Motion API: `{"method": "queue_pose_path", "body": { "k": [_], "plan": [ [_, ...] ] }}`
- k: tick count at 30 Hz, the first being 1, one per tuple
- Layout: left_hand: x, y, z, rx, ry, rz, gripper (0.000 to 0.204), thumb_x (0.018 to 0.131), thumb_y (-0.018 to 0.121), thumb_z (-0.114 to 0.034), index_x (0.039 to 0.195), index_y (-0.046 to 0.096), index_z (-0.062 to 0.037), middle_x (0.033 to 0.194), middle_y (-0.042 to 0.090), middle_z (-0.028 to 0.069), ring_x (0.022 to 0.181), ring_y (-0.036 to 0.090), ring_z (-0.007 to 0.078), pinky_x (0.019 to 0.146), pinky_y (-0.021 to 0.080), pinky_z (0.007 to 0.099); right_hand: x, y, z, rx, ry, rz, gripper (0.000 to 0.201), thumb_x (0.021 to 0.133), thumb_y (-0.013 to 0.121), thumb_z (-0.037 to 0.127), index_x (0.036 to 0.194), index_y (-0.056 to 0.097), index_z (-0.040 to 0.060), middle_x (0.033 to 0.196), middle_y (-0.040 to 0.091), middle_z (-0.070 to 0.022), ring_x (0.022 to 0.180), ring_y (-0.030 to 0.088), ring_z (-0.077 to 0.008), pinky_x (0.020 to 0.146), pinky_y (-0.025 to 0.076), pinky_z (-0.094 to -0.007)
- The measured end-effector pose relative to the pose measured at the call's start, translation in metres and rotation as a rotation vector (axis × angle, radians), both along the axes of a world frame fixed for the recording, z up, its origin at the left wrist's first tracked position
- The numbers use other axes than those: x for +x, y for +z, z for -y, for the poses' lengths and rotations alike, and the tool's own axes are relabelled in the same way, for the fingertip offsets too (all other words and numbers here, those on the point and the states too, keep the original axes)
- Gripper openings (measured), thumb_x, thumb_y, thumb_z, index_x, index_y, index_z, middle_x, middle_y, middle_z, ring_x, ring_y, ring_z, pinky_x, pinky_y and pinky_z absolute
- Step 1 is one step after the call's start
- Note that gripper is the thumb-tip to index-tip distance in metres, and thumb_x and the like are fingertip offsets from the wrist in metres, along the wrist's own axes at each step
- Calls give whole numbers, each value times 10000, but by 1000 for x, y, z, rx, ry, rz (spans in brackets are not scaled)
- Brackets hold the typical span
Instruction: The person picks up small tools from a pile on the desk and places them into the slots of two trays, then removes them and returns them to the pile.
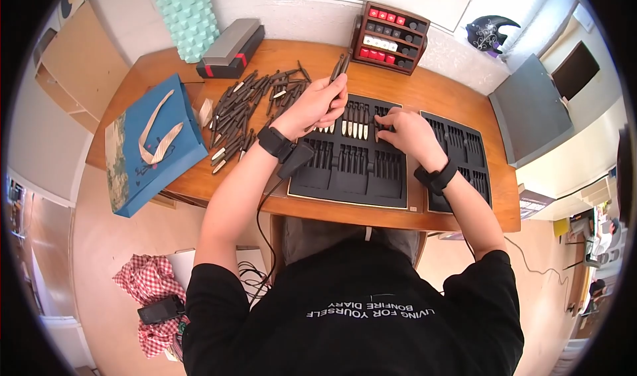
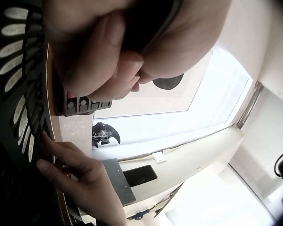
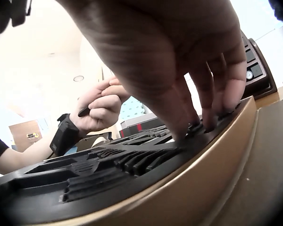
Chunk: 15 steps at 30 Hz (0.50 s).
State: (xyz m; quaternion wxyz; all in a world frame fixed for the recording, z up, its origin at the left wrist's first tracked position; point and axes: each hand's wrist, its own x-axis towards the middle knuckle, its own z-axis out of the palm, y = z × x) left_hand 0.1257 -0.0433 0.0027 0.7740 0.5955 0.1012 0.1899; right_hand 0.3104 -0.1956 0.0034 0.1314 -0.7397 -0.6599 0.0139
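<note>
My left hand (image 1: 314, 105) is raised over the left part of a black slotted tray (image 1: 352, 191), gripping a few dark pen-like sticks (image 1: 340, 65) that point up past its thumb. In the left wrist view, the curled fingers (image 2: 96, 70) hide most of them. At the tray's upper right compartment, my right hand (image 1: 410, 132) reaches down with thumb and fingertips around a dark stick (image 1: 377, 129). The right wrist view has these fingertips down in the slots (image 3: 193, 129). Left of them, several sticks with pale labels (image 1: 355, 125) stand side by side in the tray.
A loose heap of similar sticks (image 1: 235, 111) lies on the wooden desk (image 1: 318, 54), beside a blue paper bag (image 1: 169, 154). Another black tray (image 1: 474, 152) sits at the right. Behind are a grey-and-black box (image 1: 232, 48) and a small wooden rack (image 1: 389, 38) of red, white and black pieces.
</note>
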Motion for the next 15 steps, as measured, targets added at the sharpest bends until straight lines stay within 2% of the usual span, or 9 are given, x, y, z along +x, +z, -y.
{"method": "queue_pose_path", "body": {
  "k": [2, 5, 8, 10, 11, 13, 14, 15],
  "plan": [
    [0, 2, 2, -2, -16, -25, 373, 1027, 373, -383, 774, 391, -109, 602, 338, -53, 404, 279, 27, 342, 219, 190, 2, 1, -1, 7, 17, 45, 327, 780, 716, 217, 1087, 699, 107, 911, 655, -94, 891, 641, -274, 786, 501, -375],
    [-2, 4, 5, -11, -59, -55, 366, 1036, 355, -358, 769, 386, -110, 621, 349, -49, 405, 270, 28, 342, 210, 189, 10, -2, -5, 32, 67, -16, 290, 782, 700, 182, 1051, 704, 74, 889, 652, -140, 853, 633, -308, 755, 494, -366],
    [0, 1, 5, -50, -123, -49, 362, 1035, 358, -355, 778, 401, -104, 630, 360, -45, 402, 269, 29, 339, 211, 187, 18, 5, -7, -35, 65, -137, 251, 802, 683, 182, 1020, 708, 61, 887, 659, -146, 778, 636, -290, 730, 495, -349],
    [0, 0, 5, -83, -199, -44, 354, 1034, 363, -351, 794, 424, -98, 630, 362, -43, 398, 279, 28, 336, 208, 184, 19, 17, -9, -37, 43, -283, 239, 858, 637, 192, 1023, 696, 28, 937, 696, -104, 698, 650, -244, 700, 523, -314],
    [0, -1, 5, -86, -215, -59, 347, 1034, 364, -343, 796, 428, -99, 631, 365, -44, 396, 287, 25, 335, 206, 186, 18, 20, -12, -26, 44, -279, 239, 858, 637, 192, 1023, 696, 28, 937, 696, -104, 698, 650, -244, 700, 523, -314],
    [-1, 1, 7, -53, -247, -93, 350, 1035, 360, -344, 792, 425, -101, 633, 360, -49, 394, 290, 23, 336, 204, 189, 7, 23, -16, 120, -26, -941, 269, 916, 607, 216, 1061, 665, -3, 904, 690, -48, 690, 626, -123, 677, 513, -243],
    [-1, 1, 8, -53, -247, -98, 350, 1035, 360, -344, 792, 425, -101, 633, 360, -49, 394, 290, 23, 336, 204, 189, 3, 26, -17, 120, 22, -1066, 264, 948, 585, 222, 1072, 643, -3, 896, 664, -12, 720, 593, -50, 673, 501, -205],
    [-1, 2, 10, -26, -264, -127, 355, 1035, 361, -345, 782, 421, -103, 633, 358, -51, 392, 292, 23, 336, 203, 191, -2, 24, -20, 121, 21, -1074, 264, 948, 585, 222, 1072, 643, -3, 896, 664, -12, 720, 593, -50, 673, 501, -205]
  ]
}}
